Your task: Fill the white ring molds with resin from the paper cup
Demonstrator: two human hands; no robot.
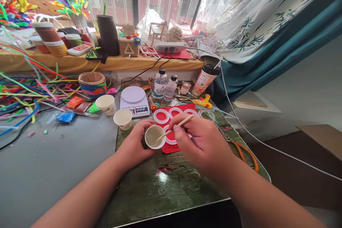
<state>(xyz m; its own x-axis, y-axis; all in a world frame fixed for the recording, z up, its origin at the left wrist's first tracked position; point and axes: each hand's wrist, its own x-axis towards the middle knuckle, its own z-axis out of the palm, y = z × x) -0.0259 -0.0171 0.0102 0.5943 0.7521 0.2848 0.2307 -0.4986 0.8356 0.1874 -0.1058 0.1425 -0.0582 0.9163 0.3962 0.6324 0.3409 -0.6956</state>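
Observation:
My left hand is wrapped round a paper cup whose mouth tilts toward me. Cloudy, pale liquid lies inside it. Between the thumb and fingers of my right hand is a thin wooden stick, its lower end dipping into the cup. Just behind both hands, several white ring-shaped molds lie on a red sheet, partly hidden by my right hand. Two more paper cups, one nearer and one farther, stand to the left of the cup I hold.
A kitchen scale, two clear bottles and a lidded drink cup stand at the back. Right of the molds are a yellow glue gun and orange-handled scissors. A white cable hangs along the right side. Colourful pipe cleaners spread at left.

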